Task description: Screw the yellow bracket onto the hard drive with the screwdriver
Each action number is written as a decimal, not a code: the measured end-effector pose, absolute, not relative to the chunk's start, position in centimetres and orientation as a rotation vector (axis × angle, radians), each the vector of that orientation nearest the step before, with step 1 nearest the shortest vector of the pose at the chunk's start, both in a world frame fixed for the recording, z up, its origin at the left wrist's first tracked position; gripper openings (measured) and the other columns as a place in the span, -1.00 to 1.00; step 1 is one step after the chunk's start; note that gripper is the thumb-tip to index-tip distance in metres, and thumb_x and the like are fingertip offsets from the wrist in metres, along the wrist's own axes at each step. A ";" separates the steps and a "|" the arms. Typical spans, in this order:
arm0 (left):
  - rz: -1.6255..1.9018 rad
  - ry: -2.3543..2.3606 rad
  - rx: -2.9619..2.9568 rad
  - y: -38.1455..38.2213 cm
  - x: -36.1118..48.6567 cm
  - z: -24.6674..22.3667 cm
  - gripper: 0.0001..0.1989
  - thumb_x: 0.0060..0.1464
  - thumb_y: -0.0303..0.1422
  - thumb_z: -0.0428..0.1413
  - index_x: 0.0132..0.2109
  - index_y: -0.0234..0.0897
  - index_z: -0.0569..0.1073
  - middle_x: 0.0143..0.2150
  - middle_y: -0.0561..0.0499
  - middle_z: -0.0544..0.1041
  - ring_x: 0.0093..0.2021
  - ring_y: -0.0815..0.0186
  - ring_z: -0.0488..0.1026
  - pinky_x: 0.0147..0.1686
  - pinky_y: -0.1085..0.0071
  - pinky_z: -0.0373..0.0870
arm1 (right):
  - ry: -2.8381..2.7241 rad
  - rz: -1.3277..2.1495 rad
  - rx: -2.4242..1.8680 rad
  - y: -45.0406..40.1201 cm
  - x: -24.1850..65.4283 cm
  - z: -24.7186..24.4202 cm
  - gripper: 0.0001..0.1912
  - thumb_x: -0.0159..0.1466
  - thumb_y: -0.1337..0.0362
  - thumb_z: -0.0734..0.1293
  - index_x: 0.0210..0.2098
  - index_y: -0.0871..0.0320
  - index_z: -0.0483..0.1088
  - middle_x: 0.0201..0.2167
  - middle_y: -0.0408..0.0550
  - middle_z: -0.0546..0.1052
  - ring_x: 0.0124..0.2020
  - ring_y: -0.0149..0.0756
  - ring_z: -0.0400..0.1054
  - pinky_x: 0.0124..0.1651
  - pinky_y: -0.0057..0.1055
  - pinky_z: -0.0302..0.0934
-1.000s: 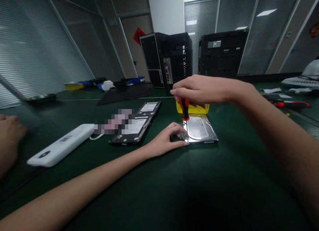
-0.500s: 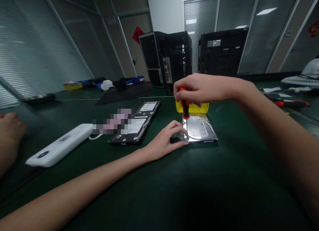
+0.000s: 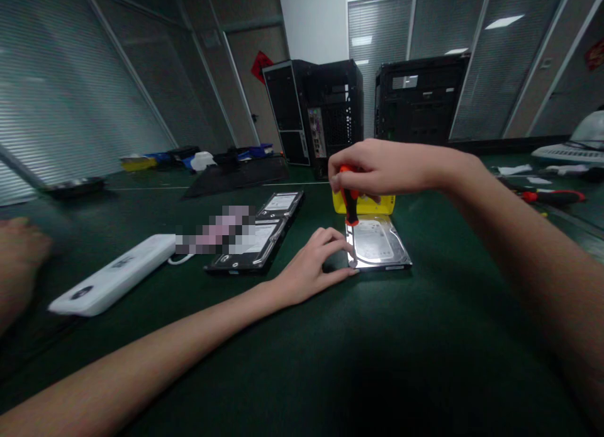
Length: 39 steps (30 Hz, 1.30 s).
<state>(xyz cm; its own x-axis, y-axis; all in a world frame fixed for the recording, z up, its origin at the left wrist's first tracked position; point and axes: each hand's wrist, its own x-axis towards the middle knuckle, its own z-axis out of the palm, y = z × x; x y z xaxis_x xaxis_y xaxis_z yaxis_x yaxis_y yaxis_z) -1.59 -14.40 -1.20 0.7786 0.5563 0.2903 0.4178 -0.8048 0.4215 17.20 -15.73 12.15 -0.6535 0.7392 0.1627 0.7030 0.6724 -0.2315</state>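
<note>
A silver hard drive point(image 3: 376, 241) lies flat on the green table, label side up. My left hand point(image 3: 315, 264) grips its near left corner, with the thumb along the front edge and the fingers bent over the left side. My right hand point(image 3: 365, 166) is closed around the handle of a red and black screwdriver point(image 3: 351, 208). The screwdriver stands nearly upright over the drive's left edge, its shaft pointing down to the corner beside my left fingertips. Whether the tip sits in a screw is too small to tell. Just behind the drive is a yellow box-like object point(image 3: 383, 205), partly covered by my right hand.
Two more hard drives point(image 3: 257, 242) lie left of my left hand, near a white power strip point(image 3: 113, 270). Another person's blurred hand point(image 3: 19, 261) is at the left edge. Computer cases point(image 3: 330, 110) stand behind. Red-handled pliers point(image 3: 557, 197) lie at the right.
My hands, the screwdriver and the hard drive look almost unmoved. The other person's hand at the left edge has shifted slightly.
</note>
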 end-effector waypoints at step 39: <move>0.512 0.798 2.407 -13.7 -1.9 -1.6 -0.70 0.00 -0.14 0.09 -0.14 -0.16 0.37 -0.06 -0.01 0.26 0.03 0.21 0.20 0.03 0.24 0.16 | -2.631 0.014 -1.107 -15.8 17.3 11.7 -0.69 0.30 0.15 0.04 -0.22 0.24 0.25 -0.38 -0.06 0.39 -0.44 -0.43 0.20 -0.38 -0.45 -0.01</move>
